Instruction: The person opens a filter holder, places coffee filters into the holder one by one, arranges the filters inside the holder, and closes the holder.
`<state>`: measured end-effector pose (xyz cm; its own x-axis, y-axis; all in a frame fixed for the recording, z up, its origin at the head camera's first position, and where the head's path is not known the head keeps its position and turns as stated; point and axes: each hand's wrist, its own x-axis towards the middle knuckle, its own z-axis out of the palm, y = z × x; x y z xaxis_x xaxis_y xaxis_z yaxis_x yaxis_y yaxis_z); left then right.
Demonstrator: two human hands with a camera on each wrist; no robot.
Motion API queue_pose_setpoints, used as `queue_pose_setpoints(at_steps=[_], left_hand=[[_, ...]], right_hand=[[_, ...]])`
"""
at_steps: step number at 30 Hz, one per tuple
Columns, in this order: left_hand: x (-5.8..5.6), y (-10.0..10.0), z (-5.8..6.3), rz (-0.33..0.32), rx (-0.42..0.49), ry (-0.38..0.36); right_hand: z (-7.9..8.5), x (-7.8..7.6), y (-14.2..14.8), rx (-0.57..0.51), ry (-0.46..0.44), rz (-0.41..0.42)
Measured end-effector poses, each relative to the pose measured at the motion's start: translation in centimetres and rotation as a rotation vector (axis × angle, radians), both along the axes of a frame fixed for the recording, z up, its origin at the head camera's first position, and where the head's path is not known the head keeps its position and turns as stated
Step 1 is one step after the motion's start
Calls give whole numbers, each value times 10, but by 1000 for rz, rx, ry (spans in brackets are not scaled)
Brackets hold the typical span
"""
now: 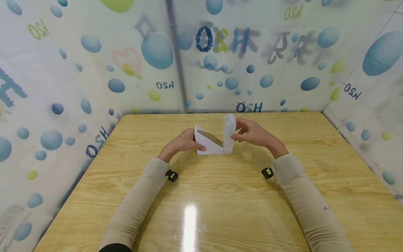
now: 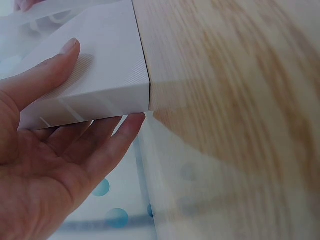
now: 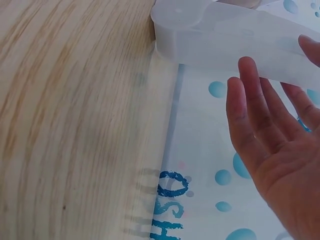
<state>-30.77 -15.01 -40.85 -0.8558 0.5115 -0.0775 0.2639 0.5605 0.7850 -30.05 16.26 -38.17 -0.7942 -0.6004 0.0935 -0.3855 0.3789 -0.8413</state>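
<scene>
Near the far part of the table stands a white box [image 1: 207, 147] with a sloping open top. Brown curved-edged contents [image 1: 210, 136] show inside it. My left hand [image 1: 185, 140] grips its left end, with the thumb [image 2: 62, 65] on the near face and the fingers curled behind and at the edge. At the box's right end rises an upright translucent plastic cover [image 1: 229, 131] with rounded ends. My right hand [image 1: 252, 132] holds this cover from the right, thumb on the near side and fingers at the back edge. In the right wrist view the cover [image 3: 220, 40] has its rounded end down at the table.
The light wooden table [image 1: 220, 196] reaches back to a curtain [image 1: 201, 70] printed with blue and green drops and letters. Similar sheets hang left and right. Small black devices are at both sleeve cuffs. A bright reflection lies on the near tabletop.
</scene>
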Motion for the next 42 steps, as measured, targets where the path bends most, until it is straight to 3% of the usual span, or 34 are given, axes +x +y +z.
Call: queue_pose_setpoints(at_steps=[42], left_hand=[[1,0,2,25,-32,9]], right_hand=[[-13,-3,-8,120,-29,-16]])
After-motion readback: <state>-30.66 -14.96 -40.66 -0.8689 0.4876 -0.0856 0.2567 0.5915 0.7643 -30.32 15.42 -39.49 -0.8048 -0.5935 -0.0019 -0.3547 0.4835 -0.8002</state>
